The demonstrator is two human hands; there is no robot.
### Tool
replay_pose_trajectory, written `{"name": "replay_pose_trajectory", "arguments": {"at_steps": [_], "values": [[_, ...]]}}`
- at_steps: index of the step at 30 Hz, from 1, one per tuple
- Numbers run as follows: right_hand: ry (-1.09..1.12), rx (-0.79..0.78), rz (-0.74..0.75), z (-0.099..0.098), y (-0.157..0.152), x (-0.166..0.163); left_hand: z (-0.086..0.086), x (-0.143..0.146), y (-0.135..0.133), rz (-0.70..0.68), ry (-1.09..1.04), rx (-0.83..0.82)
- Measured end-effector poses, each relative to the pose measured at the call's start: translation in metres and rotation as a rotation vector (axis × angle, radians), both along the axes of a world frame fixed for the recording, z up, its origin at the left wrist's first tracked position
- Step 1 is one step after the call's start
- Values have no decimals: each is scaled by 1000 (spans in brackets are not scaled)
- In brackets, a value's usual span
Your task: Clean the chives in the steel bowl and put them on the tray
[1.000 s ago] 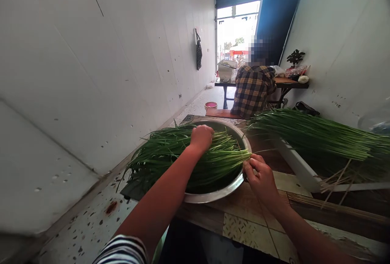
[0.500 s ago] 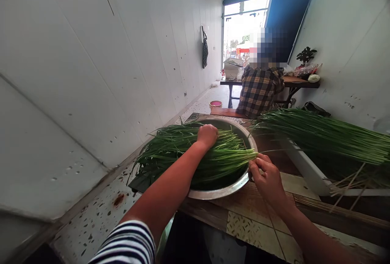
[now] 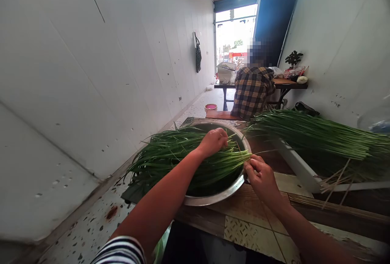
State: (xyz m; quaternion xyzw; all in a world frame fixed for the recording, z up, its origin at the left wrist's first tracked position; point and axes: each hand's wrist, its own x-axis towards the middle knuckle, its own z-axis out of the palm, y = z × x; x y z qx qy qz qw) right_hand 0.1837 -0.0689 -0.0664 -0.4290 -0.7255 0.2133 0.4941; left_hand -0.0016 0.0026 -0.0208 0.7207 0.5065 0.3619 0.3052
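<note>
Long green garlic chives (image 3: 170, 150) lie in a round metal basin (image 3: 210, 201), their leaves hanging over its left side and their pale stem ends toward the right. My left hand (image 3: 214, 141) is closed over the stems in the middle of the basin, its fingers curled down among them; the fingertips are partly hidden. At the basin's right rim my right hand (image 3: 260, 176) pinches the pale ends of the chives between thumb and fingers.
A larger pile of chives (image 3: 319, 134) rests on a white box (image 3: 297, 170) at the right, with thin sticks (image 3: 336, 182) beside it. Ahead, a person in a plaid shirt (image 3: 252, 93) sits at a table (image 3: 292, 86). A pink-lined bucket (image 3: 211, 107) stands on the floor.
My left hand has slid right along the chives toward the stem ends. My right hand keeps its pinch at the rim. The whole view has shifted slightly.
</note>
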Motion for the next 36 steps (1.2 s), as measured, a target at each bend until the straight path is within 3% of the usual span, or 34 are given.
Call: {"name": "replay_pose_trajectory", "arguments": {"at_steps": [6, 36], "values": [[20, -41, -3, 0, 0, 0, 4, 5, -5, -62, -229, -98], [-12, 3, -4, -2, -1, 1, 10, 11, -15, -129, -201, -137]]}}
